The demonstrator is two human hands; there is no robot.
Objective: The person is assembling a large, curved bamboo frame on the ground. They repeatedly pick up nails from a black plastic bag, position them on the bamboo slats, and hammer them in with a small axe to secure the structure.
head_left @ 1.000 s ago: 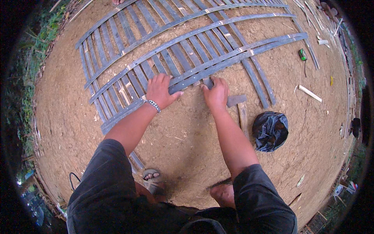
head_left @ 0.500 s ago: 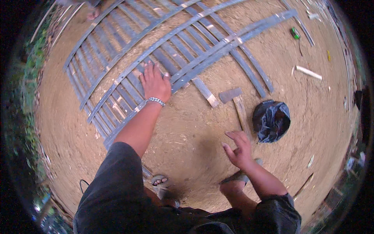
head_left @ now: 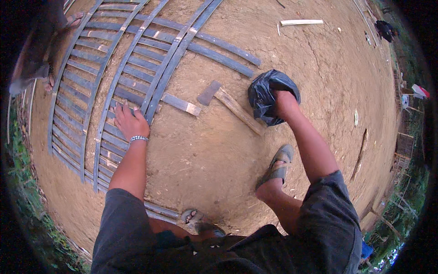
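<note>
My left hand (head_left: 130, 119) lies with fingers spread on the slats of a grey wooden lattice frame (head_left: 157, 86), next to its long rails. A silver chain bracelet circles that wrist. My right hand (head_left: 286, 105) reaches down into a black plastic bag (head_left: 262, 98) on the ground; the bag hides its fingers. Between the hands lies a tool with a wooden handle (head_left: 239, 111) and a broad metal head, a hatchet or a hammer. The end of its handle comes close to the bag.
Another person's feet and dark clothing (head_left: 34, 59) show at the far left, beside the frame. A pale wood strip (head_left: 301, 22) lies at the back, and a stick (head_left: 360, 154) at the right. Near my sandalled feet (head_left: 278, 166) are grey slats (head_left: 159, 210). Greenery borders the dirt ground.
My right hand has gone from hovering open beside the tool handle into the black bag. My left hand stays on the frame. The view has turned to the right.
</note>
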